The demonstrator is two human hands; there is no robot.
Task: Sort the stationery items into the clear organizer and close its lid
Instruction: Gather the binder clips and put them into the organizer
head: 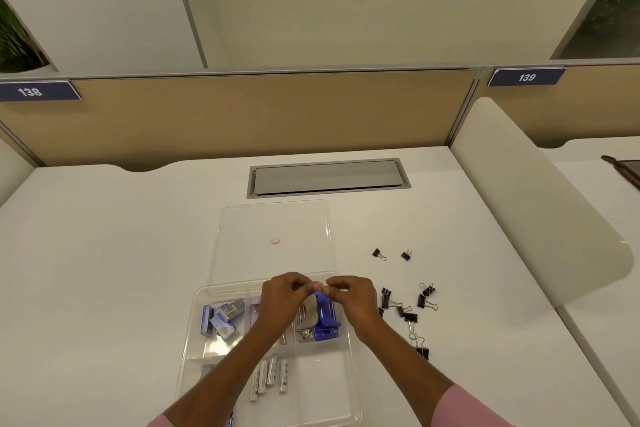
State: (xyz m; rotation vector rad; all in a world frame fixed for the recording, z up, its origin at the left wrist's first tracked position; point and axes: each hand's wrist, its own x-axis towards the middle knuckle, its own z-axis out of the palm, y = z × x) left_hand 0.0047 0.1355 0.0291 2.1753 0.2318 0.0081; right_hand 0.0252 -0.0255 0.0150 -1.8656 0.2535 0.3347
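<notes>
The clear organizer sits at the desk's near edge, its clear lid lying open and flat behind it. A blue stapler stands in the back right compartment. My left hand and my right hand meet just above the stapler's upper end, fingertips pinched together. Whether they grip the stapler or something tiny is hidden by the fingers. Small staple boxes fill the back left compartment. Several white tubes lie in the front middle one. Black binder clips are scattered on the desk to the right.
Two more binder clips lie farther back on the right. A small pink disc rests on the lid. A grey cable hatch is set into the desk behind the lid. A cream divider borders the right side.
</notes>
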